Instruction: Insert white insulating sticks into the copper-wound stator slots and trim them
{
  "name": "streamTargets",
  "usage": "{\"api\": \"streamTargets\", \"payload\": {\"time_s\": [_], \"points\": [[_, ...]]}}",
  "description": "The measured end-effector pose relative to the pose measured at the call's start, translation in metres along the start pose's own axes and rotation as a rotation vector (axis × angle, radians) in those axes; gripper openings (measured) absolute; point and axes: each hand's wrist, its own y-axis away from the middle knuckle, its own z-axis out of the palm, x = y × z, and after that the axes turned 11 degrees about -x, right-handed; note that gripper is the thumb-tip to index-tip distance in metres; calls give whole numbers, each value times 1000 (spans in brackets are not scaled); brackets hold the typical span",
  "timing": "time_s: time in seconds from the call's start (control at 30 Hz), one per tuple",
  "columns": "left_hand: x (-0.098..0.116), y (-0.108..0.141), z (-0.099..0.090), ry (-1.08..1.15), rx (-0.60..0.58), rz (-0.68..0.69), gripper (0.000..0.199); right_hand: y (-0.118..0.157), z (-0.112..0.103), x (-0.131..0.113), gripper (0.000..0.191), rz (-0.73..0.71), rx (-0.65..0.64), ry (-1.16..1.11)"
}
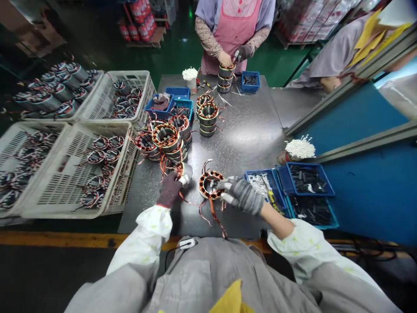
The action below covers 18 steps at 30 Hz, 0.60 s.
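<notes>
While the left hand is closed round a tilted ring, its smooth grey side turned rightward, the right hand is held with fingers loosely bent at the right edge of a flat-lying ring; whether anything is pinched by those fingers cannot be told; the flat-lying ring is set on the near part of the table, probably so that its windings can be reached from above by both hands; its loose copper-coloured leads are trailed toward the near edge, perhaps so that they are not trapped beneath it; soft knitted gloves are worn, dark maroon on the left and grey-striped on the right, with pale fingertips.

To the right, black pieces and white pieces are kept in blue plastic bins, presumably for easy reach; behind these, thin white sticks are bunched upright; to the left, pale slotted crates are partly filled with wired rings; beyond the left hand, metal-sided rings with red-brown windings are piled in stacks, likely to save room; farthest off, another stack is handled by a co-worker.
</notes>
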Motion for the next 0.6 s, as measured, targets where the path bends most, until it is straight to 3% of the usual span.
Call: {"api": "streamTargets", "payload": {"time_s": [0.1,0.2,0.3,0.43,0.5,0.6], "points": [[-23,-1,9,-261,9,-142,31,-23,9,-15,41,76,-270,241],[-25,11,18,-425,-13,-174,36,-40,9,-19,41,98,-396,336],[-2,28,29,-490,-90,-47,49,-41,6,-7,36,-17,-406,297],[39,32,52,-439,-353,202,51,-31,6,12,33,-116,-378,208],[49,27,60,-363,-367,212,49,-28,8,11,36,-106,-370,219],[47,17,57,-211,-284,210,40,-31,12,-4,41,28,-350,294]]}}
